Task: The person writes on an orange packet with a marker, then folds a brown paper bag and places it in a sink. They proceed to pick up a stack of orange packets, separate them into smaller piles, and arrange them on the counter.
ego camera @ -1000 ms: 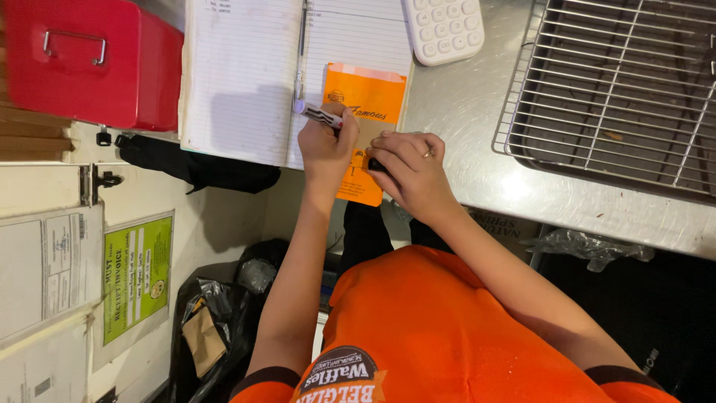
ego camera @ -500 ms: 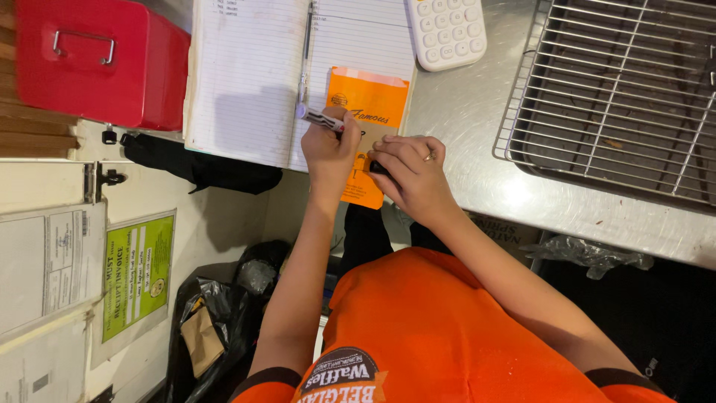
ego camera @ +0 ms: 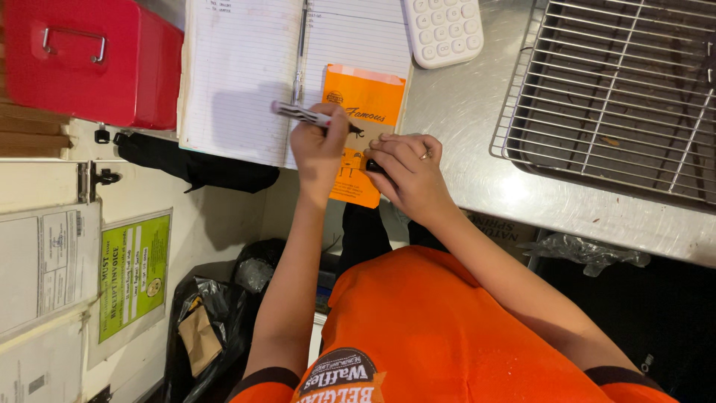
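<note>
Hands came first in what we saw: both of them rested on an orange paper bag (ego camera: 365, 112) that lay flat on the right page of an open lined notebook (ego camera: 246, 75), at the near edge of a steel counter (ego camera: 462, 142). We noted that the left hand (ego camera: 319, 153) was closed around a marker pen (ego camera: 309, 117), and the dark tip of the pen touched the bag near its middle, while the pale end pointed away over the left page. We saw the right hand (ego camera: 406, 175) just beside it, with the fingers pressed flat on the lower part of the bag; it wore a ring, and something small and dark showed under its fingertips, but we could not tell if the hand grasped it. A white calculator (ego camera: 442, 28) lay beyond the bag, partly over the corner of the notebook. To the right of it a wire rack (ego camera: 619, 89) sat on the counter, well apart from the hands. A red metal box (ego camera: 89, 60) with a handle stood to the left of the notebook. Below the counter we saw a black rubbish bag (ego camera: 216, 328) and a green paper notice (ego camera: 134, 272).
</note>
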